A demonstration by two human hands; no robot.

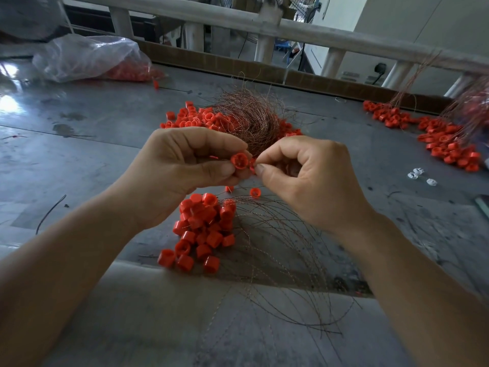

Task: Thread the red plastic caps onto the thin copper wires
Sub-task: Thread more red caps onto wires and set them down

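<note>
My left hand (182,170) pinches a red plastic cap (239,161) between thumb and fingers, its open end facing me. My right hand (304,178) pinches something small right beside that cap, at a second bit of red (252,165); the wire itself is too thin to make out there. Below the hands lies a heap of red caps on wires (203,231), with thin copper wires (285,260) fanning out to the right. Behind the hands sits a tangled bundle of copper wire (251,117) among loose red caps (193,119).
The grey metal table (79,144) has a clear plastic bag of red caps (92,59) at the back left. Another pile of caps with wires (444,141) lies at the right. Small white bits (420,176) sit near the right edge. A rail (291,30) runs along the back.
</note>
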